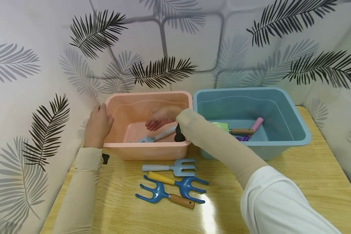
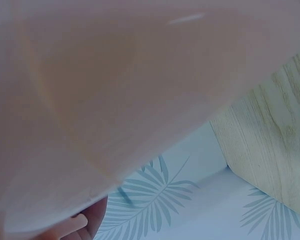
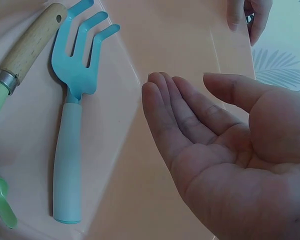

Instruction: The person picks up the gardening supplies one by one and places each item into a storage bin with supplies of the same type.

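My left hand point(image 1: 97, 126) grips the left rim of the pink bin point(image 1: 152, 145); in the left wrist view, part of this hand point(image 2: 96, 215) shows at the rim under the bin's wall. Inside that bin my right hand point(image 1: 161, 117) hovers palm up, its fingers loosely extended and holding nothing point(image 3: 225, 135). Beside it on the bin floor lies a light blue hand fork point(image 3: 67, 160), apart from the fingers. A green tool with a wooden handle point(image 3: 35, 45) lies next to that fork, partly out of frame; my right forearm hides this area in the head view.
A blue bin point(image 1: 251, 143) adjoins on the right, holding a green tool with a wooden handle point(image 1: 241, 131) and a pink-handled purple tool point(image 1: 257, 124). In front lie a grey-blue fork point(image 1: 156, 167), a yellow-handled blue fork point(image 1: 162, 178) and a wooden-handled blue fork point(image 1: 181, 201).
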Tool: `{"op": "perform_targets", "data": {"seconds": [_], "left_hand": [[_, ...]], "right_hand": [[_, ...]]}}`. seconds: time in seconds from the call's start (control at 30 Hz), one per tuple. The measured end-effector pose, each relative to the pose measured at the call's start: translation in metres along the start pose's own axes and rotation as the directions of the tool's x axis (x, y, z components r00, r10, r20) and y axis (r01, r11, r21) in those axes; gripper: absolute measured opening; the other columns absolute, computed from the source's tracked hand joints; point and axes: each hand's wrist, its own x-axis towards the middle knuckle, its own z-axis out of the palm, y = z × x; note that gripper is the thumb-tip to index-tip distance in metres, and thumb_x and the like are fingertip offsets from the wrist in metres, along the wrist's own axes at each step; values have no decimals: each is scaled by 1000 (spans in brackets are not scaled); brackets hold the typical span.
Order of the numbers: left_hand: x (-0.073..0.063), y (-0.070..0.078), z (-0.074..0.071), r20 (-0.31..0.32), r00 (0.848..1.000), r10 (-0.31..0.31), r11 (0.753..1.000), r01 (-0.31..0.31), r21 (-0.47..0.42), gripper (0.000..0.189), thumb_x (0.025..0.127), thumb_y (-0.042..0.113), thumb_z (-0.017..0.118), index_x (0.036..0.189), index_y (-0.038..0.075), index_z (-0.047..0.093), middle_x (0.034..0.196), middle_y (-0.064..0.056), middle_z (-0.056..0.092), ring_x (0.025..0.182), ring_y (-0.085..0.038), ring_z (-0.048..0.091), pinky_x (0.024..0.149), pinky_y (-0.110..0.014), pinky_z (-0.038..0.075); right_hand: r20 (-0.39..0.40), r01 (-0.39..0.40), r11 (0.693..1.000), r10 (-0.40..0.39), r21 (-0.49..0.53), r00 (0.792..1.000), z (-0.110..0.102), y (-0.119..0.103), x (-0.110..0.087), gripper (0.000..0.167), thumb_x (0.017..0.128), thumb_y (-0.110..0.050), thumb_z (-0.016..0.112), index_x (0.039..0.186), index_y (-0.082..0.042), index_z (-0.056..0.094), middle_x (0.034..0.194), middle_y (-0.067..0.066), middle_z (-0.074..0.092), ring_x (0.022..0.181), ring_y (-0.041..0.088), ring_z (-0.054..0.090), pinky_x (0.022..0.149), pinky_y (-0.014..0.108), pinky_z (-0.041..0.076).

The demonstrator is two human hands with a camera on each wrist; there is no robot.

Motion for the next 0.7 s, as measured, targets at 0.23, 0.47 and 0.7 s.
{"op": "perform_targets", "data": {"seconds": [0.23, 0.47, 0.7], "left_hand": [[-1, 0, 0, -1, 1000, -4, 1000, 4, 1, 42, 89, 7, 52, 124, -15, 42, 108, -33, 46, 92, -46, 50, 79, -57, 42], [0, 1, -1, 10, 1000, -9, 1000, 9, -8, 40, 89, 7, 51, 122, -14, 43, 106, -32, 46, 90, -46, 50, 78, -57, 42], [2, 0, -1, 8, 1000, -6, 1000, 6, -9, 40, 89, 7, 52, 122, -14, 43, 106, -32, 46, 91, -47, 49, 80, -57, 41]], "right_hand": [[22, 35, 999, -36, 23, 999, -2, -1, -4, 34, 94, -10, 51, 121, 11, 52, 113, 18, 60, 101, 28, 60, 94, 38, 43], [-23, 106, 989, -105, 102, 994, -3, -2, -4, 31, 94, -6, 51, 117, 14, 53, 110, 22, 61, 97, 30, 61, 95, 42, 42], [-66, 242, 964, -236, 114, 970, -5, -7, -11, 33, 96, -8, 46, 120, 15, 51, 113, 25, 59, 109, 36, 55, 96, 42, 41]]}}
